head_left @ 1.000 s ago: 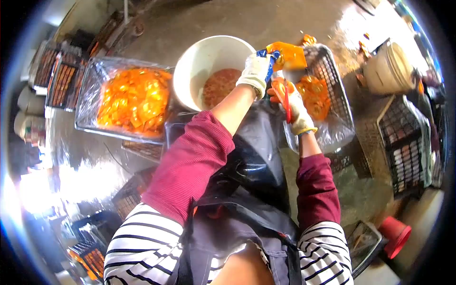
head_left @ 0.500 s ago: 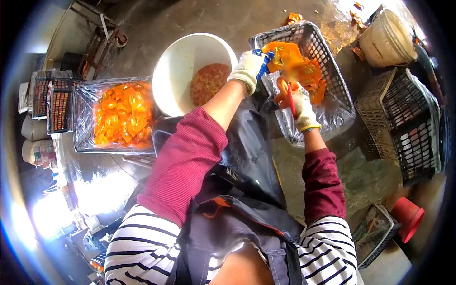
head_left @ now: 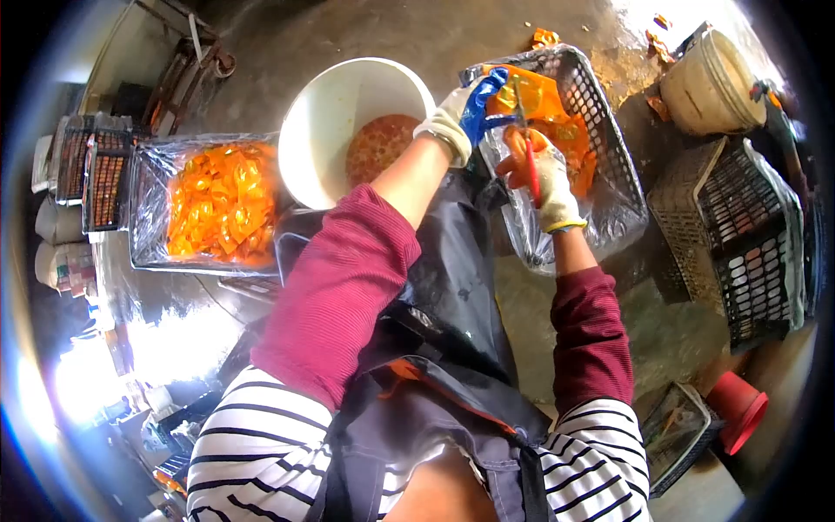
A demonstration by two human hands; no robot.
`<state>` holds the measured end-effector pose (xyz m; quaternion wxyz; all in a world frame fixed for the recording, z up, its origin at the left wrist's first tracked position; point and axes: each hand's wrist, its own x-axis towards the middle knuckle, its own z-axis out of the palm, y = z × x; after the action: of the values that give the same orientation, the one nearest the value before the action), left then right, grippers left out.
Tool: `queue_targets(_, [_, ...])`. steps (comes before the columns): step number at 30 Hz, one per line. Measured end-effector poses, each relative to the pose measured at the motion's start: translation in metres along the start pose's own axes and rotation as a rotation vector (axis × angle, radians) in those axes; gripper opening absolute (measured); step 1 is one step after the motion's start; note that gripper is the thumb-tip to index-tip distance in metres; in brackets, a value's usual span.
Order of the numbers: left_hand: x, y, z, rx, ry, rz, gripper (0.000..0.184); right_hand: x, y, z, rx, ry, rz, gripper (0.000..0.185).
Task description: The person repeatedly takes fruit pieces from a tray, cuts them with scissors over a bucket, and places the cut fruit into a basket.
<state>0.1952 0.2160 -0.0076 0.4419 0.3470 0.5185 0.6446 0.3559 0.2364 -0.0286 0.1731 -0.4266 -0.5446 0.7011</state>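
Observation:
My left hand [head_left: 461, 111], in a white glove with blue fingertips, is closed on an orange plastic packet [head_left: 529, 94] over the right crate. In my right hand [head_left: 550, 178], also gloved, are red-handled scissors [head_left: 532, 170], their blades up against the packet. Beneath both hands, the plastic-lined black crate [head_left: 606, 130] holds more orange wrappers [head_left: 570, 146]. Left of my left hand stands a white bucket [head_left: 304, 130] with a reddish, chunky mass [head_left: 376, 150] at its bottom.
A lined crate [head_left: 150, 209] full of orange packets [head_left: 222, 204] stands at the left. Farther right are a lidded cream bucket [head_left: 709, 85], stacked black crates [head_left: 752, 244] and a red bucket [head_left: 738, 409]. Orange scraps [head_left: 545, 38] lie on the floor beyond the right crate.
The view has shifted, so the buckets and crates sit differently in it. My left hand has turned on the packet, and the scissor blades now show against it.

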Motion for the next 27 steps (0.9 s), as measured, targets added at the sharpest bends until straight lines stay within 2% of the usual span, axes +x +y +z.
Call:
queue_targets(2, [-0.005, 0.002, -0.010, -0.144, 0.114, -0.094, 0.033, 0.004, -0.009, 0.021, 0.141, -0.059, -0.013, 0.032])
queue_targets(3, [-0.009, 0.006, -0.014, -0.219, 0.176, -0.134, 0.033, 0.002, -0.017, 0.030, 0.106, -0.066, -0.038, 0.033])
queue_targets(5, [-0.015, 0.024, -0.036, -0.121, 0.247, -0.190, 0.036, 0.007, -0.021, 0.048, 0.084, -0.129, -0.069, 0.032])
queue_targets(6, [-0.026, 0.038, -0.043, 0.101, 0.300, -0.084, 0.038, 0.008, -0.026, 0.058, 0.042, -0.155, -0.058, 0.032])
queue_targets(7, [-0.029, 0.045, -0.068, 0.575, 0.308, -0.177, 0.037, 0.008, -0.033, 0.069, -0.001, -0.181, -0.049, 0.031])
queue_targets(9, [-0.024, 0.025, -0.118, 0.641, 0.358, -0.171, 0.034, 0.010, -0.046, 0.090, -0.194, -0.255, -0.061, 0.028])
queue_targets(11, [-0.026, 0.005, -0.164, 0.633, 0.457, -0.075, 0.027, 0.019, -0.041, 0.111, -0.114, -0.347, -0.031, 0.027])
queue_targets(13, [-0.060, 0.050, -0.162, 0.849, 0.536, -0.134, 0.023, 0.021, -0.047, 0.136, -0.158, -0.437, -0.059, 0.026])
queue_targets(14, [-0.056, 0.024, -0.192, 0.596, 0.589, -0.079, 0.024, 0.022, -0.049, 0.148, -0.132, -0.480, -0.033, 0.027])
queue_targets(16, [-0.054, -0.015, -0.237, 0.514, 0.598, 0.034, 0.027, 0.021, -0.054, 0.170, -0.145, -0.521, -0.007, 0.025])
queue_targets(20, [-0.082, 0.001, -0.241, 0.202, 0.642, 0.056, 0.029, 0.005, -0.071, 0.203, -0.329, -0.495, 0.130, 0.028])
queue_targets(23, [-0.097, 0.014, -0.234, -0.052, 0.551, -0.021, 0.028, 0.008, -0.063, 0.214, -0.279, -0.447, 0.120, 0.029])
queue_targets(25, [-0.118, 0.058, -0.206, -0.445, 0.402, -0.103, 0.028, 0.018, -0.055, 0.214, -0.391, -0.425, 0.031, 0.030])
queue_targets(26, [-0.118, 0.057, -0.215, -0.282, 0.355, -0.122, 0.027, 0.025, -0.049, 0.214, -0.446, -0.409, -0.004, 0.030])
queue_targets(27, [-0.111, 0.048, -0.228, 0.045, 0.391, -0.146, 0.031, 0.023, -0.051, 0.218, -0.499, -0.394, -0.040, 0.030])
